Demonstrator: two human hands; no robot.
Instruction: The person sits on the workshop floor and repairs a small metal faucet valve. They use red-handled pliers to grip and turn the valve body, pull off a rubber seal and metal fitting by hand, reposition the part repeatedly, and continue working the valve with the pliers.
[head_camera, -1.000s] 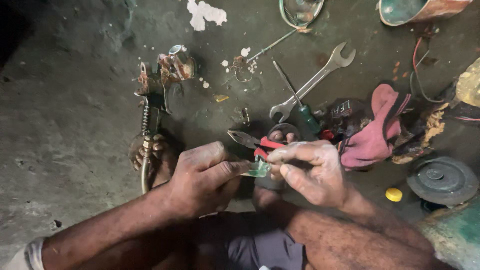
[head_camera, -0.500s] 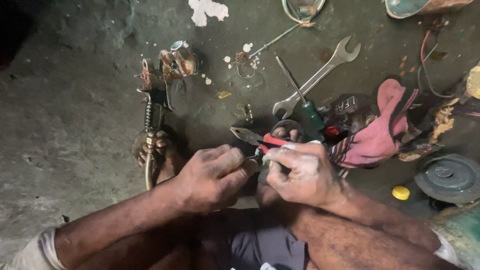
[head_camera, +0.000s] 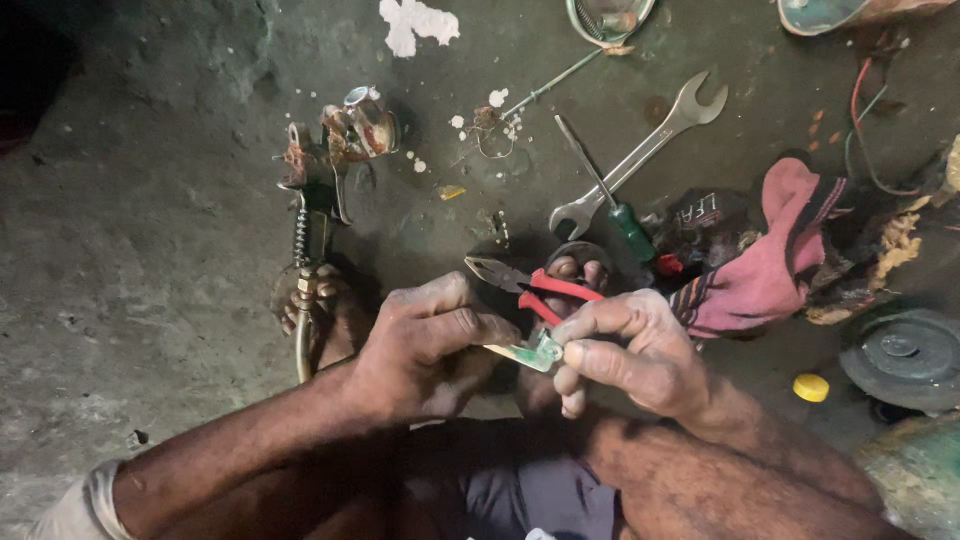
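Left hand (head_camera: 425, 345): closed, fingers and thumb pinched on the left end of a small pale-green flat metal piece (head_camera: 530, 352), held at the centre of the view above the lap.
Right hand (head_camera: 630, 350): closed, thumb and forefinger clamped on the right end of the same piece; both hands met over it.
Step in hand: by judgement, the piece was being steadied or bent between the fingertips; a further move would call for a firm two-sided pinch and small, even pressure.
Red-handled steel pliers (head_camera: 530, 285): lay on the floor just beyond the hands, at twelve o'clock from the piece, jaws pointing to nine o'clock.
Open-ended steel spanner (head_camera: 640, 155): at one o'clock, beside a green-handled screwdriver (head_camera: 610, 195).
Pink striped cloth (head_camera: 770, 265): at two o'clock.
Rusty spring-and-bracket assembly (head_camera: 310, 220): at ten o'clock.
Yellow plastic cap (head_camera: 811, 387): at three o'clock.
Surface: grey, stained concrete floor (head_camera: 150, 230), paint-flecked.
Room: dim; no walls shown.
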